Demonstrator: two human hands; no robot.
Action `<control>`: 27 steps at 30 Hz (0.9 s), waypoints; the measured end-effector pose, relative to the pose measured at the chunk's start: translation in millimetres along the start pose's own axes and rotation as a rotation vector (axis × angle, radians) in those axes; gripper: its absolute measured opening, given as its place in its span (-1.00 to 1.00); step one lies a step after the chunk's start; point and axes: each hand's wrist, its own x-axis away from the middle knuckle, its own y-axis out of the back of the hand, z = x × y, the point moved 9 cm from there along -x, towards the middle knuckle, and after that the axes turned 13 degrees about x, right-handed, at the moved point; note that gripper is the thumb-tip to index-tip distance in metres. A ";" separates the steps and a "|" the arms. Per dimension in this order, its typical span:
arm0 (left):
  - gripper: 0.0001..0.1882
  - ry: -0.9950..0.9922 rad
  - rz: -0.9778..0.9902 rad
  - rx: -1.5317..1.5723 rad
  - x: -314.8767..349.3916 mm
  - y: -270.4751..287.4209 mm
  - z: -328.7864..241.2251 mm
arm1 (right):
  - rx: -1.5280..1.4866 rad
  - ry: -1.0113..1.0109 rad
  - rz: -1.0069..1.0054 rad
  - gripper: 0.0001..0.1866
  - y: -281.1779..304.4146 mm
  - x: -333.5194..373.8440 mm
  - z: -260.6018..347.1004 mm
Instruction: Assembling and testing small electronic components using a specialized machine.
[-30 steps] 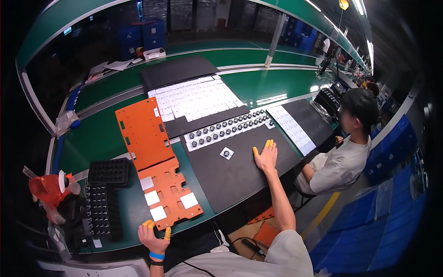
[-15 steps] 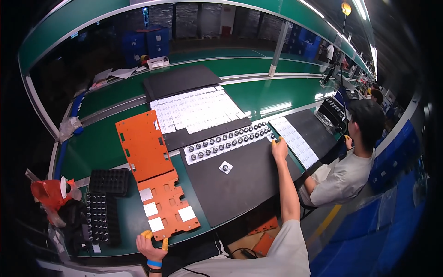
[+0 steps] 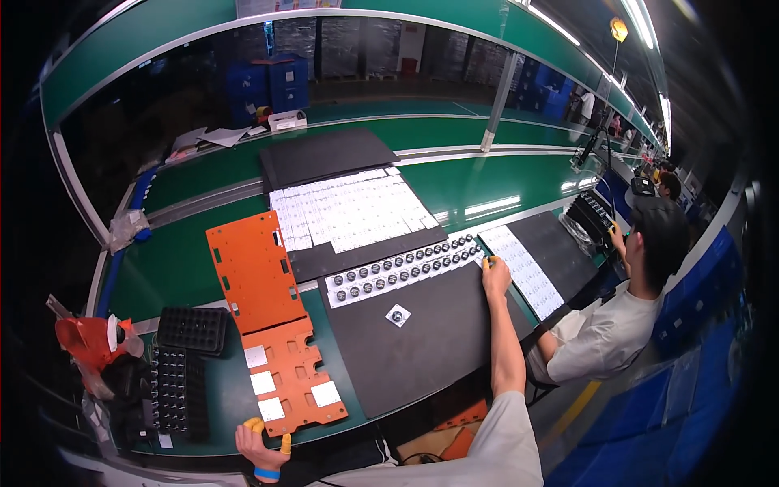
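My right hand (image 3: 497, 277), with yellow fingertip covers, is at the right end of two rows of white square plates with black round parts (image 3: 392, 279). Its fingers are drawn together; anything between them is hidden. One more such plate with a black part (image 3: 398, 316) lies alone on the dark mat (image 3: 422, 349). My left hand (image 3: 260, 448) is at the table's near edge, by the lower end of an orange hinged fixture (image 3: 288, 365). Its covered thumb and fingers are apart, with nothing seen between them. Several blank white squares (image 3: 262, 382) sit in the fixture's lower half.
Black trays stand at the left, one holding small parts (image 3: 169, 390). A sheet of white plates (image 3: 349, 213) lies behind the rows; another sheet (image 3: 522, 272) lies to the right. A co-worker (image 3: 621, 300) sits at the right, a hand by a black tray (image 3: 595, 209).
The whole view has tilted, so the bench sits slightly lower. My right hand stays around the row's end, and my left stays by the fixture. The co-worker's hand has moved up toward the black tray.
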 end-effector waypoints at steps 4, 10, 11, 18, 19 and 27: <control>-0.39 0.021 0.006 -0.003 0.9 -0.1 2.2 | 0.000 0.015 0.027 -0.63 0.3 1.0 5.9; -0.39 0.027 -0.002 -0.021 -1.0 2.4 -2.0 | -0.022 0.104 -0.131 -0.58 -2.0 -15.2 15.2; -0.39 0.023 -0.003 -0.016 -3.1 0.8 -2.5 | -0.020 0.100 -0.137 -0.58 -5.1 -23.0 7.7; -0.39 0.017 -0.009 -0.013 0.5 1.1 0.5 | -0.157 0.392 0.005 -0.64 -30.1 -55.2 55.7; -0.38 0.016 0.000 -0.024 1.0 1.5 0.0 | -0.161 0.399 0.036 -0.65 -33.7 -57.3 62.8; -0.41 0.007 -0.020 -0.029 -2.0 4.7 -4.6 | -0.025 0.433 0.242 -0.67 -62.7 -73.2 117.3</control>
